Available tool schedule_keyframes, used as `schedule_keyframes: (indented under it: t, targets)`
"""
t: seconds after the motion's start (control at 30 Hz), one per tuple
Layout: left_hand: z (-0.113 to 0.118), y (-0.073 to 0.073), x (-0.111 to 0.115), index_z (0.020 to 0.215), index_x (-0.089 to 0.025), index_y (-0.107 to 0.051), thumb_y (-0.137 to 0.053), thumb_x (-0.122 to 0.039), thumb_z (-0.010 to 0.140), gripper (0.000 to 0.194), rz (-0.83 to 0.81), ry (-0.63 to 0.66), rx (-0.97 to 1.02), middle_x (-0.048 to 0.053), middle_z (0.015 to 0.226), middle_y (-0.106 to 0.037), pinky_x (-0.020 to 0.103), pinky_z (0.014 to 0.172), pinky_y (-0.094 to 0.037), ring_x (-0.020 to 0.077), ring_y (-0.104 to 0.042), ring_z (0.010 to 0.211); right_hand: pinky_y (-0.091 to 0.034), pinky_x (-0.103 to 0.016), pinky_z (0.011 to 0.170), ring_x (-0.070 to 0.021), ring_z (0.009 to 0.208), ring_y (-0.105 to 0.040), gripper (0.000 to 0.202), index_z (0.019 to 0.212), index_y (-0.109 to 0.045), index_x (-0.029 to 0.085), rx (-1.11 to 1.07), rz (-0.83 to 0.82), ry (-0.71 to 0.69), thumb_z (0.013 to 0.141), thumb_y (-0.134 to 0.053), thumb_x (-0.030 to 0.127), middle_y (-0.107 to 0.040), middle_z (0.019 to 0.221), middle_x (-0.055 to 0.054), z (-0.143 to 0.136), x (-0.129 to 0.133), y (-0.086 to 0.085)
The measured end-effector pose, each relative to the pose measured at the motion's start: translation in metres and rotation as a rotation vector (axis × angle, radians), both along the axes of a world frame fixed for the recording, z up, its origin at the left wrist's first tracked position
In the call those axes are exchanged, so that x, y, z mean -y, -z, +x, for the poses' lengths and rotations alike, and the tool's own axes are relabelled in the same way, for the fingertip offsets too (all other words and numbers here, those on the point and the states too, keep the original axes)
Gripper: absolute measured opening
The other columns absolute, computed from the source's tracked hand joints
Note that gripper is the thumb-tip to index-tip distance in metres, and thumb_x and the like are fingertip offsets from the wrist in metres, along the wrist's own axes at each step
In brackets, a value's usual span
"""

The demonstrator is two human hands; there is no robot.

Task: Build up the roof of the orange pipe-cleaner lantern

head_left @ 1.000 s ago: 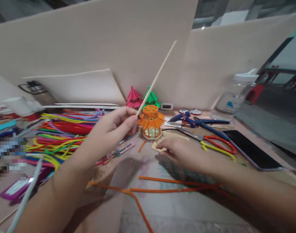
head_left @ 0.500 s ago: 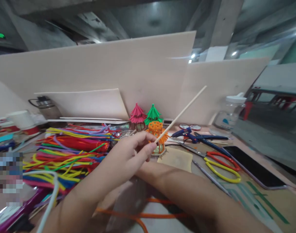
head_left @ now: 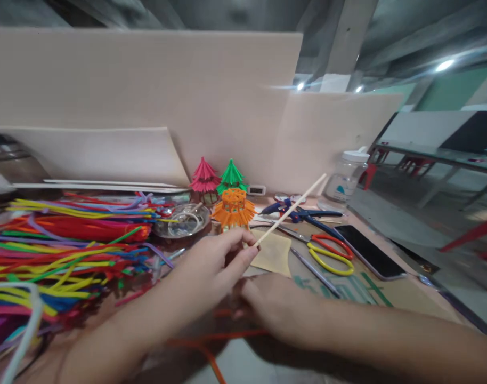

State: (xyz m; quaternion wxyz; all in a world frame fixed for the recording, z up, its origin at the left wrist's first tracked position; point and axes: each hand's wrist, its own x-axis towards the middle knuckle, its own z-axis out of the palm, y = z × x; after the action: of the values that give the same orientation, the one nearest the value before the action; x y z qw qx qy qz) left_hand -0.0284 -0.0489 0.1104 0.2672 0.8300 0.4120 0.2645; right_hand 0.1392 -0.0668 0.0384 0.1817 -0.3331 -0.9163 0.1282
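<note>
My left hand (head_left: 231, 258) pinches a thin pale wooden stick (head_left: 291, 209) near its lower end; the stick slants up to the right. Just below it my right hand (head_left: 271, 304) is curled inward, its fingertips mostly hidden and slightly blurred. Orange pipe cleaners (head_left: 211, 337) run across the table under both hands, close to the right fingers. Beyond the hands stands an orange tiered pipe-cleaner model (head_left: 233, 210), its lower part partly covered by my left hand. Behind it are a pink pointed roof model (head_left: 204, 175) and a green one (head_left: 231, 176).
Bundles of coloured pipe cleaners (head_left: 67, 256) spread over the left side. A glass dish (head_left: 183, 221) lies behind them. To the right are a glue gun (head_left: 281, 207), scissors (head_left: 331, 258), a pen (head_left: 315, 272), a phone (head_left: 369, 250) and a lidded plastic jar (head_left: 343, 176).
The view has turned right and slightly down. My right hand has drawn back from behind the left hand and now shows below it. The stick has tilted lower, still in my left hand.
</note>
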Motion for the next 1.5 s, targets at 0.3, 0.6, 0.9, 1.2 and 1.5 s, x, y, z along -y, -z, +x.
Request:
schedule_keyframes:
  t: [0.3,0.6,0.9,1.2,1.5]
  targets:
    - [0.042,0.096,-0.009,0.092,-0.019,-0.069,-0.047,-0.035,0.093,0.027,-0.160,0.086,-0.210,0.003,0.079,-0.071,0.026,0.063,-0.041,0.0170,-0.061,0.068,-0.051,-0.030,0.069,-0.0192,0.079,-0.068,0.020,0.114,-0.055,0.019,-0.179,-0.068,0.359,0.095,-0.050,0.022,-0.072,0.094,-0.008,0.096,0.017,0.016]
    - [0.044,0.101,-0.009,0.089,-0.019,-0.068,-0.043,-0.030,0.095,0.028,-0.112,0.108,-0.302,0.006,0.084,-0.075,0.028,0.066,-0.042,0.0191,-0.066,0.073,-0.050,-0.031,0.072,-0.0215,0.084,-0.068,0.017,0.109,-0.057,0.016,-0.057,-0.020,0.214,0.096,-0.048,0.021,-0.072,0.095,-0.010,0.082,0.001,0.036]
    - [0.045,0.101,-0.012,0.089,-0.020,-0.070,-0.045,-0.030,0.094,0.027,-0.109,0.130,-0.321,0.004,0.082,-0.075,0.028,0.063,-0.041,0.0192,-0.067,0.073,-0.052,-0.034,0.078,-0.0214,0.089,-0.068,0.020,0.115,-0.056,0.020,-0.094,0.025,0.245,0.098,-0.048,0.026,-0.072,0.101,-0.009,0.085,0.005,0.043]
    - [0.046,0.100,-0.011,0.093,-0.022,-0.070,-0.044,-0.029,0.095,0.027,-0.114,0.139,-0.336,0.004,0.087,-0.076,0.029,0.066,-0.041,0.0208,-0.069,0.078,-0.051,-0.033,0.076,-0.0208,0.086,-0.066,0.017,0.110,-0.057,0.017,-0.033,0.014,0.170,0.097,-0.047,0.019,-0.071,0.096,-0.009,0.088,0.009,0.043]
    - [0.045,0.099,-0.011,0.089,-0.020,-0.069,-0.044,-0.030,0.095,0.027,-0.109,0.137,-0.353,0.004,0.084,-0.075,0.028,0.064,-0.040,0.0193,-0.068,0.074,-0.052,-0.033,0.076,-0.0213,0.086,-0.067,0.017,0.110,-0.058,0.016,-0.037,-0.023,0.194,0.097,-0.047,0.021,-0.071,0.096,-0.010,0.086,0.006,0.044]
